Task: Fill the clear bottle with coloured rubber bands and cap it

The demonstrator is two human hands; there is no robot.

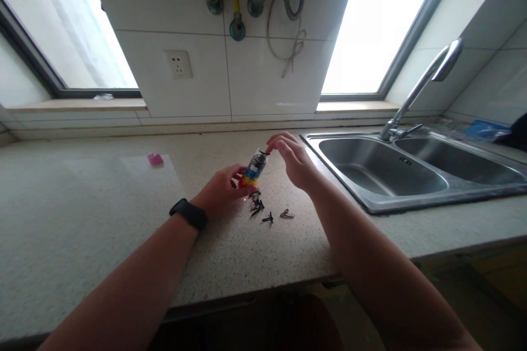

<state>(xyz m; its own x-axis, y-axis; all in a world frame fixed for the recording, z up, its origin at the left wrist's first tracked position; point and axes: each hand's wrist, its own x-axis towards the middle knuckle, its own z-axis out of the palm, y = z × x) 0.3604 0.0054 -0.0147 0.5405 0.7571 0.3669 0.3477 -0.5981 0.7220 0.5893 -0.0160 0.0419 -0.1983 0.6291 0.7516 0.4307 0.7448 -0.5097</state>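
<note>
My left hand [225, 187] is wrapped round the lower part of a small clear jar [254, 169] with a blue, yellow and red label. The jar tilts to the right, uncapped, with dark pieces showing inside. At its mouth, the fingertips of my right hand [294, 158] are closed on a small dark piece [267, 153], too small to make out fully. Below the jar lies a loose heap of small dark clip-like pieces [257, 205]. Another dark piece [268, 218] and a thin looped clip [287, 214] lie apart, nearer the front.
A pink object [155, 159] sits on the speckled counter [102, 203] to the left. On the right is a double steel sink [370, 167] with a tall faucet [424, 82]. A socket [179, 64] and pipes [236, 5] are on the tiled wall behind.
</note>
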